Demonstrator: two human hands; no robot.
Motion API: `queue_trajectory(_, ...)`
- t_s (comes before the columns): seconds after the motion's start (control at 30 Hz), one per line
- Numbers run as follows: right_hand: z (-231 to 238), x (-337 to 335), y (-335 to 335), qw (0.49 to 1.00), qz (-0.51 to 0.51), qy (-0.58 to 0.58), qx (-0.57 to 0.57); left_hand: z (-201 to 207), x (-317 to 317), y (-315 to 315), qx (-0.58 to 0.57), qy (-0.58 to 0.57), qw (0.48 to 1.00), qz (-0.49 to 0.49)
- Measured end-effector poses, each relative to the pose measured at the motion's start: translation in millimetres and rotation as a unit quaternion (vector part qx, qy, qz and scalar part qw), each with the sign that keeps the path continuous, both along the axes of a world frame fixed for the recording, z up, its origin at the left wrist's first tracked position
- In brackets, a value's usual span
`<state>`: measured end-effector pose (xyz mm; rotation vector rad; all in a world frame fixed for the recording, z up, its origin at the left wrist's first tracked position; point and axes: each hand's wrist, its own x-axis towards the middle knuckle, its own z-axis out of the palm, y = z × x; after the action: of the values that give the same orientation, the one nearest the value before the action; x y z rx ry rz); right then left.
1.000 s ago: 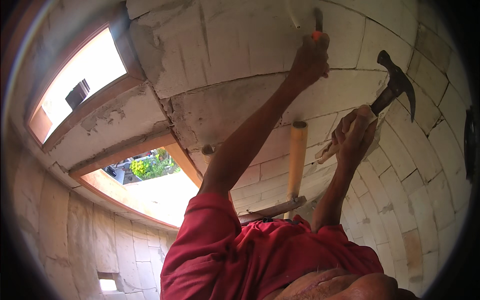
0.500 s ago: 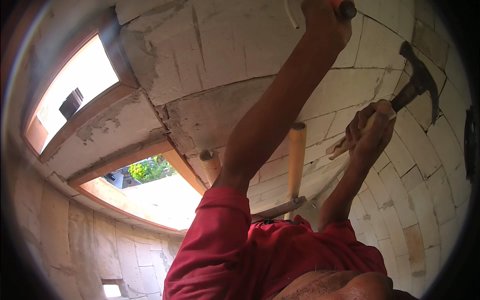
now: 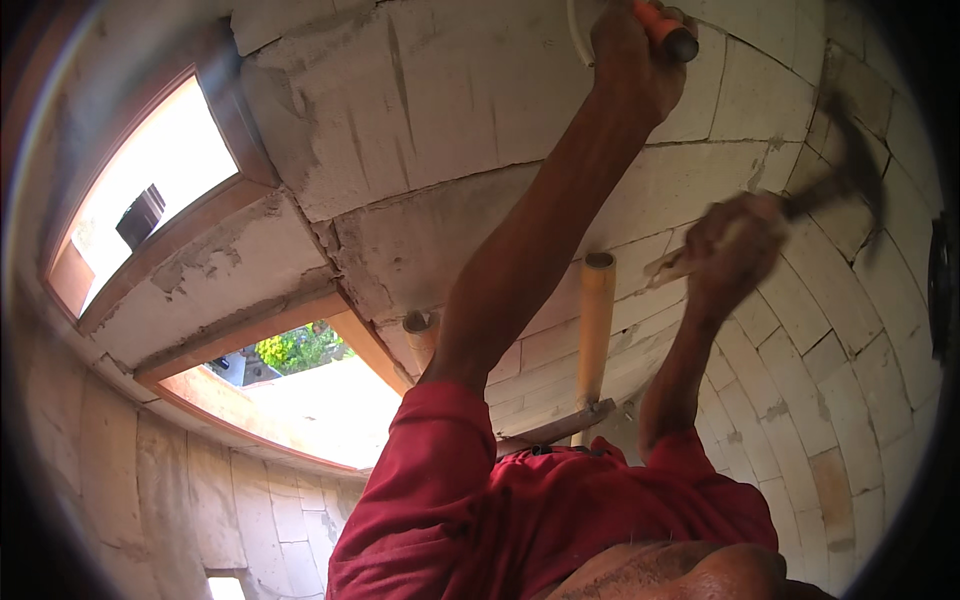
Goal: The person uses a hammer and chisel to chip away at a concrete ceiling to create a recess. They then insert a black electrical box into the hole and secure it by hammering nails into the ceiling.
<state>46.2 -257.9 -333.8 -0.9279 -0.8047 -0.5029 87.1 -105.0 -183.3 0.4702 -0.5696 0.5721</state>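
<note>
Orange-handled steel chisel [image 3: 662, 28] gripped in left hand [image 3: 630, 65]; right hand [image 3: 730, 245] clenches blurred wooden-handled hammer [image 3: 845, 180]. Strike squarely against pale block wall [image 3: 480, 120].

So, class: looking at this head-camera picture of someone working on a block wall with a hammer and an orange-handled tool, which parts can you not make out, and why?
- Orange-handled tool, head view: its working end is hidden behind the left hand and cut off by the top edge.
- Hammer, head view: smeared by motion blur, head shape unclear.
- Right hand, head view: blurred, so the fingers' grip is unreadable.
- Spot on the block wall being worked: hidden behind the left hand.
</note>
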Motion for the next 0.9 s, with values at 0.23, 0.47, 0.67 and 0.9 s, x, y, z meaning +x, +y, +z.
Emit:
queue_trajectory(0.23, 8, -8, 17, 0.992, -0.029, 0.053, -0.111, -9, 4, -3, 0.075, 0.020, 0.996, 0.033)
queue_trajectory(0.47, 9, -19, -11, 0.980, 0.055, 0.152, -0.111, -59, -44, 10, 0.440, 0.231, 0.828, 0.261)
queue_trajectory(0.67, 2, -20, -20, 0.978, 0.058, 0.172, -0.102, -39, -35, -21, 0.207, 0.094, 0.964, 0.139)
queue_trajectory(0.9, 12, -20, -31, 0.985, 0.010, 0.132, -0.113, -7, -5, -32, 0.007, -0.088, 0.984, -0.158)
